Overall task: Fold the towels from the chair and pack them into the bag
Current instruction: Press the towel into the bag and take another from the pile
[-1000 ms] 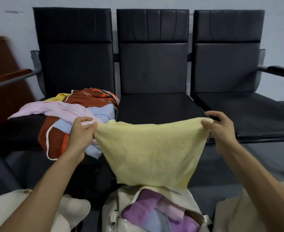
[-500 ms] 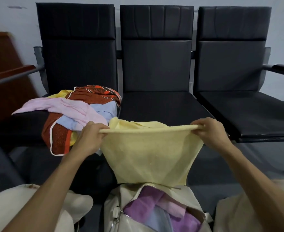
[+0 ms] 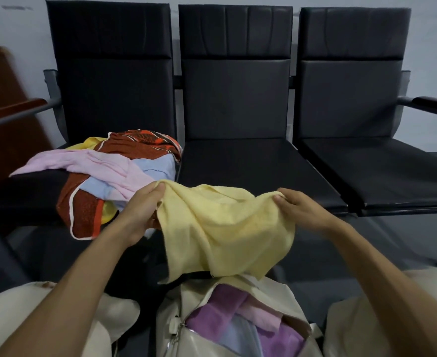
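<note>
Yellow towel (image 3: 225, 228) draped between hands, left hand (image 3: 145, 210) and right hand (image 3: 299, 210) each pinching a top corner, hem hanging over open cream bag (image 3: 199, 341) holding purple towels.

The bag (image 3: 176, 313) is cut off by the bottom edge, the yellow towel (image 3: 225, 228) hides its far rim, and the left hand (image 3: 140, 210) covers part of the pile (image 3: 124, 163).
</note>
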